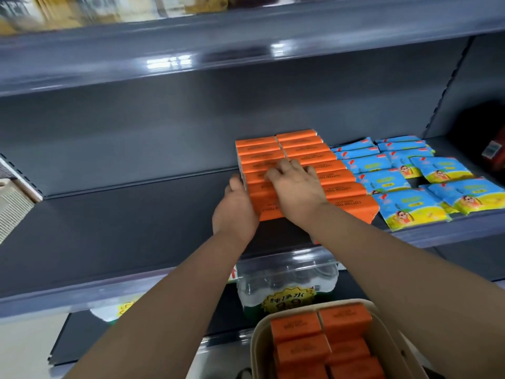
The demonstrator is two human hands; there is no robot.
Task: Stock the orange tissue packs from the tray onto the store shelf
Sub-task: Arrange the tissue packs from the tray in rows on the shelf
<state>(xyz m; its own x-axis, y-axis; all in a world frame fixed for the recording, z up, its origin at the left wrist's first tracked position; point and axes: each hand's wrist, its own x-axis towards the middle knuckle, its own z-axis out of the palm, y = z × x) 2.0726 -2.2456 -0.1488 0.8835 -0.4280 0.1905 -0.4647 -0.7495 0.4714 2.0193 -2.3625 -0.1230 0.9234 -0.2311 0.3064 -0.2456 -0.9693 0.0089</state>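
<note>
The orange tissue packs (300, 165) stand on the shelf (123, 228) as a tight block of two columns, running from the back panel toward the front lip. The person's right hand (296, 187) lies on top of this block, fingers spread and lightly bent, pressing down and gripping nothing. The left hand (235, 206) is laid against the block's left flank. Its fingertips are hidden against the packs, so whether it pinches a pack or only pushes cannot be told.

The step in hand looks like squaring the block up. To do it well, the left hand should push evenly along the flank while the right hand holds the tops down, so that no pack tips or rides up (the front right pack looks slightly askew and wants nudging into line).

Just right of the block lie blue packets (410, 181), loosely overlapped, and the push should stop short of crowding them. Below and in front of the block, the tray (257, 337) holds more orange packs (319, 335), so plenty is left to stock. A wrapped case of water bottles (287, 280) sits beneath the block.
</note>
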